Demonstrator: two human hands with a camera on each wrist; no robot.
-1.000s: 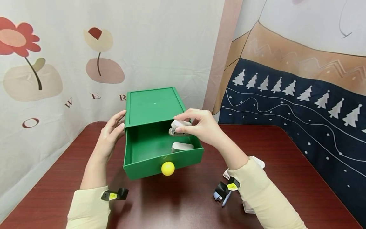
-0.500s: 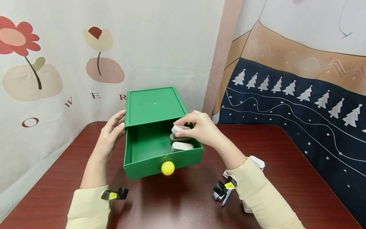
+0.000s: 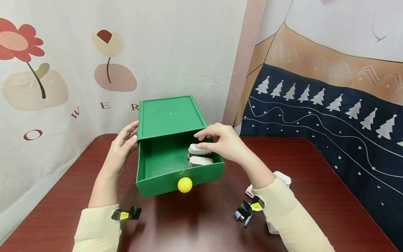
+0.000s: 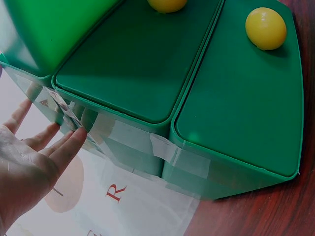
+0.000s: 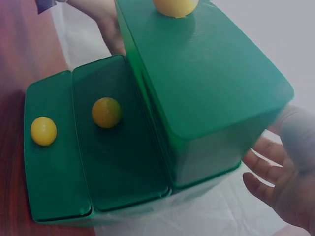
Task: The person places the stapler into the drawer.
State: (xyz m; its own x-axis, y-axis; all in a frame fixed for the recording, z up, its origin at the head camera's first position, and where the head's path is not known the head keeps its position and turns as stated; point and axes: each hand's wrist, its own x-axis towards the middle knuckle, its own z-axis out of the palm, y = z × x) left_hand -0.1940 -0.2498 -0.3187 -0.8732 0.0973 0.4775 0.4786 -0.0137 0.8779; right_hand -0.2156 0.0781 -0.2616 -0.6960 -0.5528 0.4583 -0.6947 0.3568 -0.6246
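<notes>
A pale wall hanging (image 3: 176, 52) printed with flowers (image 3: 14, 41) and reddish letters (image 3: 75, 112) rises behind a dark red, wood-grained table (image 3: 63, 196). A pink strip (image 3: 246, 52) divides it from a tan-and-navy hanging (image 3: 327, 119) with white trees (image 3: 319, 97) at right. A soft glare (image 3: 195, 229) lies on the table, seemingly from overhead.

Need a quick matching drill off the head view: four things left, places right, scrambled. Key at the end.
1. Left hand
2. Side-by-side white staplers
3. Yellow knob
4. Blue item

A. On the table
B. On the open drawer's front
C. At the green cabinet's left side
D. Inside the open drawer

Pairs: 1-C, 2-D, 3-B, 4-A
</notes>
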